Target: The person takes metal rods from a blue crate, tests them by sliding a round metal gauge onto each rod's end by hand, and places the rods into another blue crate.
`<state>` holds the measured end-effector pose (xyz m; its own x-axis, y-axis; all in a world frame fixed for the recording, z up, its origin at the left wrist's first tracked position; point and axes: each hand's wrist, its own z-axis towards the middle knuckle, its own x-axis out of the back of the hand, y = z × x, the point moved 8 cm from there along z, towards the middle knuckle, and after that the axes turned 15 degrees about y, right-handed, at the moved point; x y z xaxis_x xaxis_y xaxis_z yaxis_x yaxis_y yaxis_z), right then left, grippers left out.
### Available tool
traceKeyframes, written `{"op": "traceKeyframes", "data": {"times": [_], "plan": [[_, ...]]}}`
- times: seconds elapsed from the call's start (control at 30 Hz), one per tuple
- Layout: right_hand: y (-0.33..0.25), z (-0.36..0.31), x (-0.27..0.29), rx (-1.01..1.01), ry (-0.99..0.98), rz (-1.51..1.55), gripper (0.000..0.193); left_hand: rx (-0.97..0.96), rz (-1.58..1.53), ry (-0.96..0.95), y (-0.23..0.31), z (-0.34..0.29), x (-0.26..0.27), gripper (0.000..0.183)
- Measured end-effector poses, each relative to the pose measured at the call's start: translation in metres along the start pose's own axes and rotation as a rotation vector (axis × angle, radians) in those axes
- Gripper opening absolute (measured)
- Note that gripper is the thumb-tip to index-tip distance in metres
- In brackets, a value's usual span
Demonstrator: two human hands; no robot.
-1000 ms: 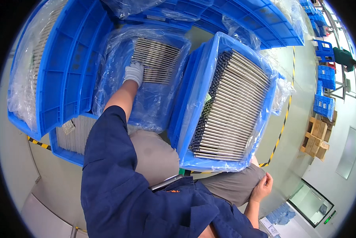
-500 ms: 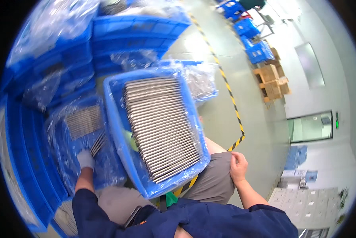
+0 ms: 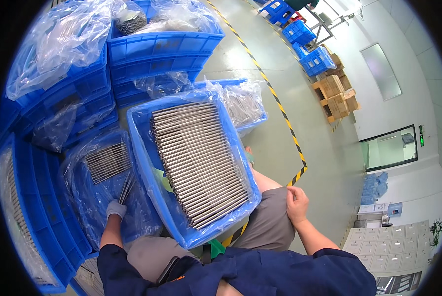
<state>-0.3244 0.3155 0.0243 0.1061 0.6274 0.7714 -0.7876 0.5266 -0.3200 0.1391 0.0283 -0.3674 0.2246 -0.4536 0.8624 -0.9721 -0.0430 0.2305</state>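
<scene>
My left hand (image 3: pixel 116 208), in a white glove, is closed around a few thin metal rods (image 3: pixel 126 188). It is above a blue bin lined with clear plastic (image 3: pixel 73 170), where a row of similar rods (image 3: pixel 107 162) lies side by side. To the right, a larger lined blue bin (image 3: pixel 147 197) sits tilted in front of me, with many metal rods (image 3: pixel 201 163) stacked in parallel and a pale green slip (image 3: pixel 162 180) at their left edge. My bare right hand (image 3: pixel 296 203) rests at my knee, fingers loosely bent and slightly apart, with nothing visible in it.
Stacked blue crates (image 3: pixel 161 47) with plastic bags stand at the back left, and more crates (image 3: pixel 38 197) line the left side. Behind the large bin is another bagged bin (image 3: pixel 243 103). Yellow-black floor tape (image 3: pixel 280 106) runs along the right. Cardboard boxes (image 3: pixel 336 101) stand farther off.
My left hand has shifted slightly right with the rods, which now point more steeply away from me. The view has tilted a little. My right hand stays at the knee.
</scene>
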Motion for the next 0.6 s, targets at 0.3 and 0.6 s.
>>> {"op": "traceKeyframes", "data": {"times": [0.3, 0.6], "plan": [[0.007, -0.001, 0.008, -0.038, 0.058, 0.083, 0.008, -0.023, -0.099, 0.012, -0.001, -0.010, 0.001, 0.035], [0.027, -0.017, 0.020, -0.049, 0.094, 0.189, 0.012, 0.133, -0.722, 0.331, -0.025, -0.112, 0.073, 0.023]]}}
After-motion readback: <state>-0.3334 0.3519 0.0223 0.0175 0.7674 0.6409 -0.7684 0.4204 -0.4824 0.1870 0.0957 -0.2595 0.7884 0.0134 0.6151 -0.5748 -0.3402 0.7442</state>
